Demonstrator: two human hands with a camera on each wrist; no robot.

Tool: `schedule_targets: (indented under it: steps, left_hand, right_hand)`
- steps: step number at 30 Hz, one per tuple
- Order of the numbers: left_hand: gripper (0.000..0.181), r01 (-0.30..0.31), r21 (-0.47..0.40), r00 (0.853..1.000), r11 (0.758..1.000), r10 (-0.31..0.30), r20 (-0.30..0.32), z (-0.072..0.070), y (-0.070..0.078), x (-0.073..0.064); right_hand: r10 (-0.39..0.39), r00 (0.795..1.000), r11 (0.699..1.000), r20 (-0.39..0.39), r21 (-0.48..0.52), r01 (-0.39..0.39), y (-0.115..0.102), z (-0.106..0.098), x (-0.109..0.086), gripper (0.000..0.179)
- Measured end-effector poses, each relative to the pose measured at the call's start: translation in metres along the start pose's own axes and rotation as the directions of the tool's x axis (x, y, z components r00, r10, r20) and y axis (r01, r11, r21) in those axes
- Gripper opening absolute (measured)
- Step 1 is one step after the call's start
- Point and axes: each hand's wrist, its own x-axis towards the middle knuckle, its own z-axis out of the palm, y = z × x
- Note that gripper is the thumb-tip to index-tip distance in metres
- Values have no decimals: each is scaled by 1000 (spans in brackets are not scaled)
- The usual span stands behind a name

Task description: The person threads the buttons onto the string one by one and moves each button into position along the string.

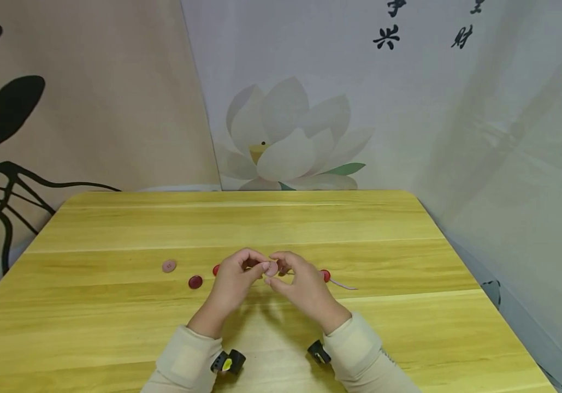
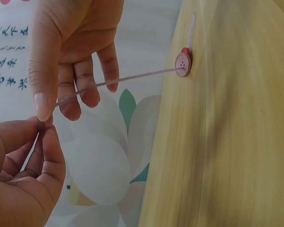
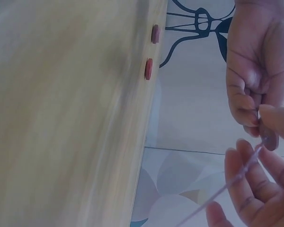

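Note:
My left hand (image 1: pixel 234 284) pinches a pale pink button (image 1: pixel 271 268) between thumb and fingertips. Close on its right, my right hand (image 1: pixel 305 286) has thumb and index finger apart around the button's edge, the other fingers loosely bent. A thin pale lilac cord (image 2: pixel 137 75) runs from the held button (image 3: pixel 270 135) past my right fingers. Farther along, a pink button (image 2: pixel 183 65) is threaded on it, with a red button (image 1: pixel 326 275) against it. The cord's tail (image 1: pixel 344 285) lies on the table.
Left of my hands lie a pink button (image 1: pixel 169 266), a dark red button (image 1: pixel 195 281) and a red button (image 1: pixel 216 269) partly hidden by my left hand. The wooden table (image 1: pixel 113 327) ends at a printed cloth backdrop (image 1: pixel 310 49).

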Motion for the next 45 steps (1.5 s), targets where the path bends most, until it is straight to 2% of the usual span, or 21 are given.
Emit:
schedule_targets:
  steps: [8,15,31,45]
  left_hand:
    - [6,-17,19,1000,1000,17,-5,1,-1,0]
    - [9,3,12,1000,1000,-3,-3,0,-2,0]
    - [4,14,29,1000,999,-14,0,0,-4,0]
    - [3,14,-3,1000,1000,-14,-5,-2,-5,1]
  right_hand:
    - [-35,999,998,-7,-49,35,-1,-1,0,28]
    - [-31,999,998,9,-56,31,-2,-1,0,26]
    - [-6,998,998,62,-63,10,4,-6,2,24]
    - [-9,997,991,74,-131,19,14,-6,5,25]
